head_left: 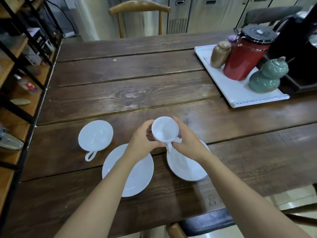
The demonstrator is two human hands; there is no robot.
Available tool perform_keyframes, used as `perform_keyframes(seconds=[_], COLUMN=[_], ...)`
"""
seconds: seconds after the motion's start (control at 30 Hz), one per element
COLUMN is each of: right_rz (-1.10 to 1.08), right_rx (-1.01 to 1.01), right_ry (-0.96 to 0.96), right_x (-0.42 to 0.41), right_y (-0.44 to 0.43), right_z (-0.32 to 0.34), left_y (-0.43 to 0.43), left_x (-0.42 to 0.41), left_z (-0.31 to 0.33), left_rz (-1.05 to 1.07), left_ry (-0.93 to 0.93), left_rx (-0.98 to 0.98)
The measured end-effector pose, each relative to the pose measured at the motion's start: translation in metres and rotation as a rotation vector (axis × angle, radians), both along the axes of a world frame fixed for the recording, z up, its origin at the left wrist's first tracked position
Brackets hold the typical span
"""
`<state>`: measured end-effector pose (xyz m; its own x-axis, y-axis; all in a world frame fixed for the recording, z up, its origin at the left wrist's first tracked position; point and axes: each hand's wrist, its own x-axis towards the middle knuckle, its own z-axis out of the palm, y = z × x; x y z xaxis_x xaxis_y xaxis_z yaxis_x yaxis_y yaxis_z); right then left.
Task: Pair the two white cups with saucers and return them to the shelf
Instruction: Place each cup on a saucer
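Two saucers (137,177) lie under the wrists. Both hands' fingers (177,123) wrap around one cup (163,130) above the worktop (120,83); second cup (95,135) stands left.

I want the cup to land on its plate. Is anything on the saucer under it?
Nothing visible. Both hands hold the white handled cup above the right white round saucer, whose visible surface is bare; the hands hide its far edge.

Readable text: none could be made out.
White tray (238,93): blue marks ran along its rim, too small to read.
Shelf (20,54): items carried labels, too blurred to read.
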<state>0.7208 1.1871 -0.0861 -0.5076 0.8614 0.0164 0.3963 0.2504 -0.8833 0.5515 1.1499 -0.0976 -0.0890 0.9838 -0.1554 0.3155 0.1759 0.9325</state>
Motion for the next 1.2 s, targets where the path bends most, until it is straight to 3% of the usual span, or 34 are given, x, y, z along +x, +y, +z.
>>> perform_keyframes(seconds=[0.37, 0.8, 1.0, 1.2], right_rz=[-0.063, -0.067, -0.042, 0.015], right_rx=[-0.013, 0.037, 0.061, 0.121], right_ry=[-0.106, -0.241, -0.341, -0.326], right_x=[0.07, 0.089, 0.091, 0.033], right_y=[-0.033, -0.046, -0.025, -0.007], right_z=[-0.013, -0.014, 0.009, 0.03], left_y=[-0.025, -0.039, -0.039, -0.047], left_x=[0.063, 0.081, 0.058, -0.012], left_z=[-0.016, -0.023, -0.008, 0.019], left_rz=[-0.089, -0.085, -0.206, -0.043], left_ry=[0.079, 0.105, 0.316, 0.36], left_rx=[-0.047, -0.088, -0.06, -0.03])
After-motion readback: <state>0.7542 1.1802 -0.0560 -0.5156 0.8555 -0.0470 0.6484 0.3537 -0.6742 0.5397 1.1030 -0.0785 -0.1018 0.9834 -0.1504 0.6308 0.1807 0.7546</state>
